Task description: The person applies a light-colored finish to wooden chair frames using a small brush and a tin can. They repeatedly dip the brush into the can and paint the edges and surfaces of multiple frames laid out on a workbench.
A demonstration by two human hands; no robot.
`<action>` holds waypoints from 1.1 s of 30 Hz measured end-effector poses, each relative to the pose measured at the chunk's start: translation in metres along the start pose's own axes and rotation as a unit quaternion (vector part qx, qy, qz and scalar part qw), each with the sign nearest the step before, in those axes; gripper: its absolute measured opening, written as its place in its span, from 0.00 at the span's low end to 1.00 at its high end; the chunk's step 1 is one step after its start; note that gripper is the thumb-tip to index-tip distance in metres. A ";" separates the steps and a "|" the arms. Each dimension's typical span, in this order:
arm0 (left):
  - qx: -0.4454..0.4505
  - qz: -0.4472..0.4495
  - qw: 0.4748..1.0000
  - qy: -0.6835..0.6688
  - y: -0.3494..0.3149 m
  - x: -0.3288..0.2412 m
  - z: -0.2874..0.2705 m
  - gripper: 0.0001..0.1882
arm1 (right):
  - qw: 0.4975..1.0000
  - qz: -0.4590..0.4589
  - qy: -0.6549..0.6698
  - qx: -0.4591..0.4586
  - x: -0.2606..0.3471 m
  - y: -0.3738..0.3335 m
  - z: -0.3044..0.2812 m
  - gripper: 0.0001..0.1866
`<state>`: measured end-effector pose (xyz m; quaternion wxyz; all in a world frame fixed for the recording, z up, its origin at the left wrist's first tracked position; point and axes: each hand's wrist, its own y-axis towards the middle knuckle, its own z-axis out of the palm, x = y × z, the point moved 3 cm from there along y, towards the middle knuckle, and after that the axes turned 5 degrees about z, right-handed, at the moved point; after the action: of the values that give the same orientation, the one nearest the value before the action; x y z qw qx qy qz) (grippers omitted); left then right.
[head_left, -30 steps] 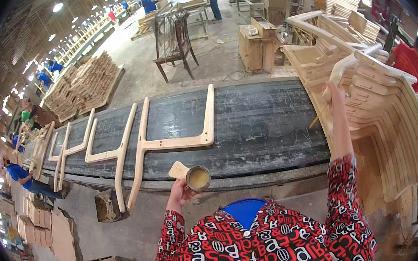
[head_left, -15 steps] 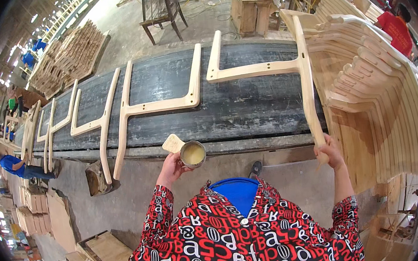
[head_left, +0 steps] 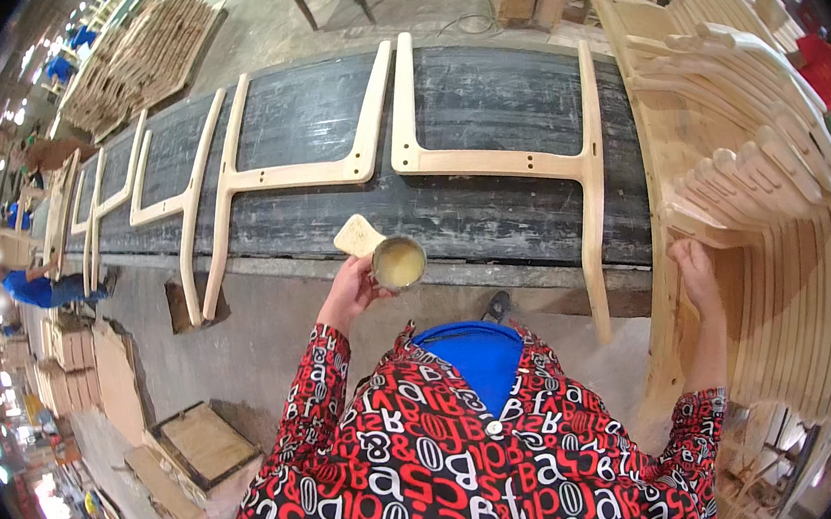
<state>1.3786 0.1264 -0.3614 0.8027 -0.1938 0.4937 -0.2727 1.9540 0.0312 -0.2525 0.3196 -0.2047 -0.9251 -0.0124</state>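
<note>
My left fingers gripped a round grey cup by the long black bench; right of the bench, my right fingers, grip unclear, were beside stacked pale wooden frames.

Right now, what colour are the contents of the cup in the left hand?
The contents look pale yellow; the head view shows them best.

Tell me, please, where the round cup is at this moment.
In the head view, the round cup is near the middle, slightly left, held in the left hand beside the pale flat paddle, by the black belt's near edge.
</note>
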 end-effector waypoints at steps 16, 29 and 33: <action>-0.105 0.210 0.972 -0.013 0.077 -0.042 0.041 0.15 | 0.912 -0.266 0.195 0.246 0.320 0.081 0.222 0.07; -0.144 0.274 0.951 0.021 0.096 -0.079 -0.023 0.14 | 0.897 -0.075 0.365 0.239 0.337 0.104 0.315 0.11; -0.128 0.265 0.956 -0.013 0.107 -0.086 -0.022 0.14 | 0.828 0.059 0.479 0.284 0.322 0.115 0.334 0.11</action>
<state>1.3540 0.2622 -0.3743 0.8207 -0.1608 0.5480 0.0182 1.5732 0.3074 -0.3383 0.7671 -0.1273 -0.6046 0.1729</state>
